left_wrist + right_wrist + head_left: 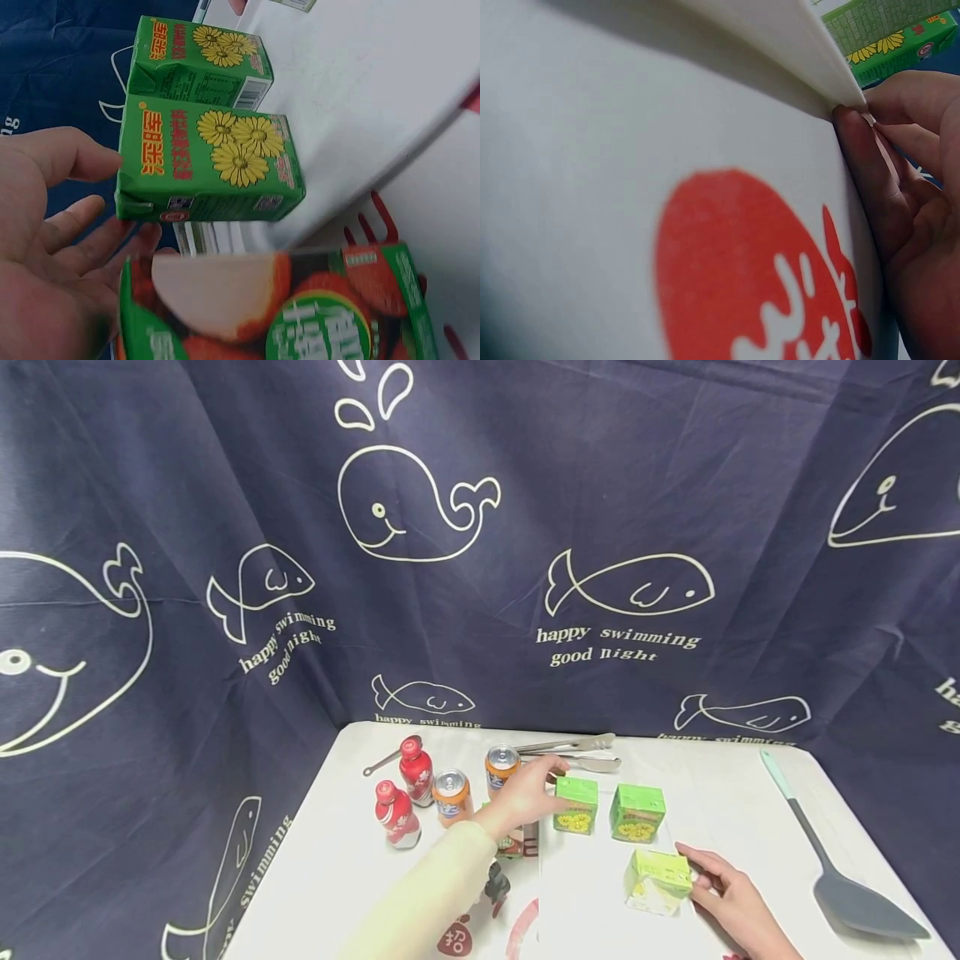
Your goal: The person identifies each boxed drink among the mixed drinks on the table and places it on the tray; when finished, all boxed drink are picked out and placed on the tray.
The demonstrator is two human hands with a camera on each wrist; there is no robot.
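Observation:
My left hand (pixel 528 789) reaches to a green drink carton (pixel 576 806) with yellow flowers on its front. In the left wrist view the thumb tip is right at the carton's edge, with the other fingers spread loosely behind it. A matching green carton (pixel 637 814) stands just to its right. Both are on a white board (pixel 585 893). My right hand (pixel 731 902) is beside a pale green carton (pixel 660 881); in the right wrist view its thumb and fingers pinch the board's edge (pixel 817 60).
Left of the board are red bottles (pixel 397 814), orange cans (pixel 452 797), a carton with fruit pictures (pixel 262 307) and a small dark object (pixel 497 883). Metal tongs (pixel 577 744) lie at the back. A spatula with a dark blade (pixel 862 902) lies far right.

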